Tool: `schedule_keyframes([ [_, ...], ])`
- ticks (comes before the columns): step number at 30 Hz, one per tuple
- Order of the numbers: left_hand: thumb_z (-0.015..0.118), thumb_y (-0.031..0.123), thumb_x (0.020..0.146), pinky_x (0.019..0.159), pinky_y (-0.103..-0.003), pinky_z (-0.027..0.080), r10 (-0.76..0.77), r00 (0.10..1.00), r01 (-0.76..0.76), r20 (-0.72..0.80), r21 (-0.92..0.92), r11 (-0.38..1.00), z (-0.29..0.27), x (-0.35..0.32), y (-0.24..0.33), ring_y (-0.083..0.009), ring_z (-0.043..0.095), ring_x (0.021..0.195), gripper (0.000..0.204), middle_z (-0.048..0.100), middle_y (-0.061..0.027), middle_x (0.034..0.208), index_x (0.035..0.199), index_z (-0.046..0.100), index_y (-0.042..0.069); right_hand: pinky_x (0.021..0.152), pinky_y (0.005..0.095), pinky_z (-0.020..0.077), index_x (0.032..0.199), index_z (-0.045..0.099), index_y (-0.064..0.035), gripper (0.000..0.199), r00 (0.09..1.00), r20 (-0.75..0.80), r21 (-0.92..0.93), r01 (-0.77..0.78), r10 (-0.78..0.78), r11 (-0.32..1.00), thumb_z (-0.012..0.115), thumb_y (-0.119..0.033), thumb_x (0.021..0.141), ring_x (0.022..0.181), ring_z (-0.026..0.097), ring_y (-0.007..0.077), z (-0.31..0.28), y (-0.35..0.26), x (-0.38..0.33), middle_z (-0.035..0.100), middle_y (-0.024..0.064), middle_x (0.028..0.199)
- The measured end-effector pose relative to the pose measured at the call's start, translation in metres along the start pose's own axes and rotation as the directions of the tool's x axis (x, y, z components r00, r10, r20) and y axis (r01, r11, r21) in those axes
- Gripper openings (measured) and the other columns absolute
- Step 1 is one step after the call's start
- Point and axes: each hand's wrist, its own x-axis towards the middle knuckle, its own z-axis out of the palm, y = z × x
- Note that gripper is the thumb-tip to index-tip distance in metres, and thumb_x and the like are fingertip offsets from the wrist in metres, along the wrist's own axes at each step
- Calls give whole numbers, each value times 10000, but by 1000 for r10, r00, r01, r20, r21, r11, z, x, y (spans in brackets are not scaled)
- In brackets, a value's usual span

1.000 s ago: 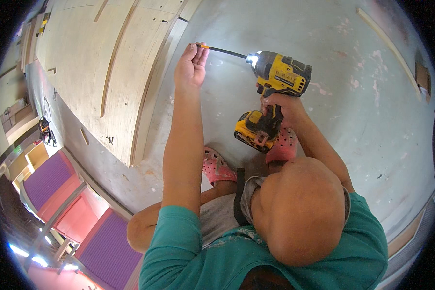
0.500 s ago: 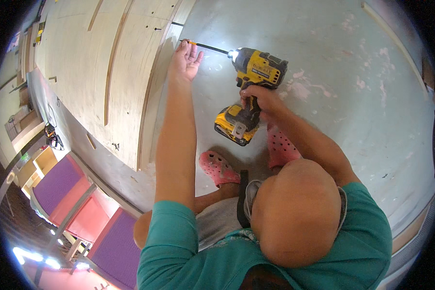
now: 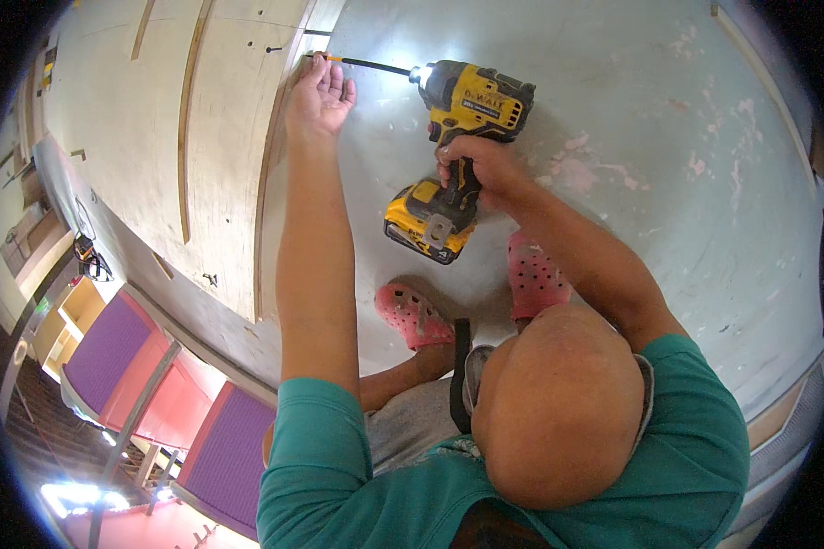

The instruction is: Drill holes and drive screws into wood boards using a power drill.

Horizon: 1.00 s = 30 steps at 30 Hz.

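Note:
My right hand [image 3: 487,169] grips a yellow and black cordless impact driver [image 3: 474,99] by its handle, its battery toward me. The driver's light shines at the nose. A long dark bit [image 3: 375,65] with an orange section runs left from it to the edge of a pale wooden panel [image 3: 233,165]. At the far end of the bit, my left hand [image 3: 320,102] pinches with thumb and forefinger, other fingers loosely curled. A small dark tip, seemingly a screw [image 3: 308,56], pokes out past the fingertips against the panel edge; most of it is hidden.
Another dark screw [image 3: 275,49] sticks out of the panel nearby, and thin wooden strips [image 3: 189,119] lie along it. My pink clogs [image 3: 414,316] stand on the paint-stained grey floor [image 3: 650,247]. A corded black and yellow tool [image 3: 88,252] lies far left.
Both hands and the driver have shifted slightly left and farther away in the picture. The panel has shifted left in view too. The pinch and the handle grip are unchanged.

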Motion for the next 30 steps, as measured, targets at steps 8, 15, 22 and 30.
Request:
schedule_keyframes([
  [8, 639, 184, 797, 855, -371, 343, -7, 1000, 6, -8, -46, 999, 2, 0, -1, -107, 445, 964, 228, 546, 55, 966, 1010, 562, 156, 575, 252, 438, 977, 524, -12, 293, 996, 61, -24, 66, -64, 998, 549, -51, 688, 567, 517, 128, 0, -1, -2, 527, 38, 669],
  [15, 654, 203, 786, 835, -359, 328, -26, 998, 23, -53, -42, 999, 10, -1, -1, -100, 442, 971, 236, 546, 59, 940, 1003, 580, 146, 573, 255, 441, 983, 523, -13, 297, 998, 54, -16, 42, -41, 999, 548, -50, 689, 570, 524, 130, -4, 2, 3, 528, 37, 670],
  [22, 638, 247, 796, 801, -335, 338, -64, 995, 62, -72, -32, 998, 13, -1, 3, -106, 464, 873, 143, 557, 89, 889, 917, 602, 181, 505, 267, 438, 737, 555, -35, 104, 995, -1, 9, 104, -104, 995, 590, -90, 656, 517, 531, 143, 3, 2, 0, 541, 45, 594],
  [30, 604, 285, 819, 826, -349, 323, -43, 999, 42, -9, -27, 999, 14, -4, 1, -119, 435, 933, 158, 569, 75, 906, 921, 588, 165, 503, 260, 432, 743, 554, -37, 103, 993, 6, 18, 120, -120, 993, 585, -97, 665, 515, 525, 136, 3, 3, 0, 540, 38, 601],
])
